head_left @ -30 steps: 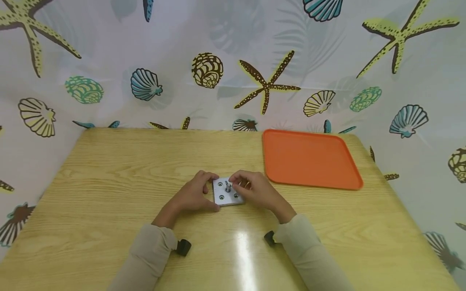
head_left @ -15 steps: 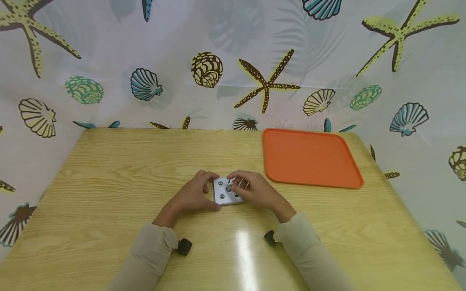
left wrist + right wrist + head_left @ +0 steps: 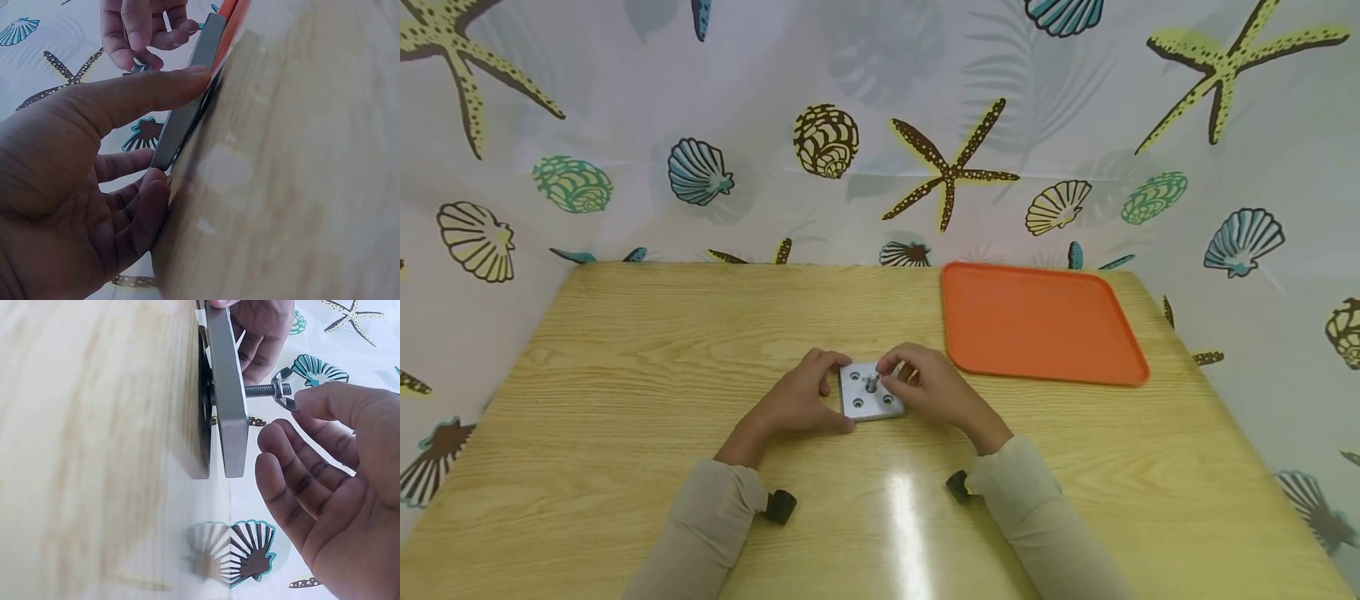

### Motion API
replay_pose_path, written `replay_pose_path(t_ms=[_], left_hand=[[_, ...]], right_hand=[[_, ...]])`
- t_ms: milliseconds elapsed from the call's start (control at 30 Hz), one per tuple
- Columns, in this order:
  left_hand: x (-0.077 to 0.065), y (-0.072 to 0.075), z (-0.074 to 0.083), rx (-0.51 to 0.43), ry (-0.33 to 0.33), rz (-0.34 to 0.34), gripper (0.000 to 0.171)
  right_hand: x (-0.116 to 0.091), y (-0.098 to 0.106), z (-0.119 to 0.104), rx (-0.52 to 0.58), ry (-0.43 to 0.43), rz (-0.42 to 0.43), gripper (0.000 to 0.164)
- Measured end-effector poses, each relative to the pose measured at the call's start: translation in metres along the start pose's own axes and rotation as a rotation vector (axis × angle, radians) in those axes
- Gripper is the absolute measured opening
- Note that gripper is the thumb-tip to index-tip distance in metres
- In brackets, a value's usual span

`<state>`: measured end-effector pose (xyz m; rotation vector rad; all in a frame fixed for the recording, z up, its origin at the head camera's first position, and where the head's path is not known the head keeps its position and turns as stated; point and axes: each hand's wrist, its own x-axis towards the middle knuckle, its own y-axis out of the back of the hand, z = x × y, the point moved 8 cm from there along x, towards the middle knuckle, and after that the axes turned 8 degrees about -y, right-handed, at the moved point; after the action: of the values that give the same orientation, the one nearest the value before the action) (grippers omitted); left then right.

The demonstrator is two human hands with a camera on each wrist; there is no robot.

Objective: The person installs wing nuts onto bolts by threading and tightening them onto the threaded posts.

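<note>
In the head view, a square silver metal plate with holes near its corners (image 3: 872,408) is seen flat-side up near the middle of a pale yellow wood-grain surface (image 3: 700,350). By the left hand (image 3: 793,400) the plate is gripped, thumb at the near edge and fingers at the far one. From its centre a silver metal wing nut (image 3: 871,384) rises, pinched at one wing by the thumb and forefinger of the right hand (image 3: 936,387). A shallow orange rectangular tray with rounded corners (image 3: 1041,325) is placed at the far right, apart from the plate. Wood grain is shown leftward to the side edge and between the plate and the tray; the far edge is met by a white cloth printed with shells and starfish (image 3: 760,192).

In the left wrist view, the plate's thickness is shown edge-on, with the left thumb laid across it and other fingers bent below; the right fingers are seen beyond.

In the right wrist view, a threaded silver metal bolt (image 3: 258,391) is revealed, with the wing nut near its tip, away from the plate. Whether the dark band behind the plate is a reflection cannot be told.
</note>
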<state>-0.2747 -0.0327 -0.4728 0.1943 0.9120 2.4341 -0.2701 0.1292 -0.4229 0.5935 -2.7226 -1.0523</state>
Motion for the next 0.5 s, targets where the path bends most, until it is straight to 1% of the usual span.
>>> replay_pose_path(t_ms=[167, 367, 500], left_hand=[[0.0008, -0.0010, -0.0016, 0.018, 0.006, -0.007, 0.091], [0.0018, -0.0009, -0.0019, 0.025, 0.002, -0.001, 0.088], [0.0009, -0.0008, -0.0014, 0.015, 0.002, 0.001, 0.087]], right_hand=[[0.0008, -0.0012, 0.0032, 0.000, -0.020, -0.005, 0.005], [0.0014, -0.0028, 0.0060, 0.020, -0.052, -0.018, 0.005], [0.0011, -0.0033, 0.0042, 0.032, -0.047, -0.020, 0.005]])
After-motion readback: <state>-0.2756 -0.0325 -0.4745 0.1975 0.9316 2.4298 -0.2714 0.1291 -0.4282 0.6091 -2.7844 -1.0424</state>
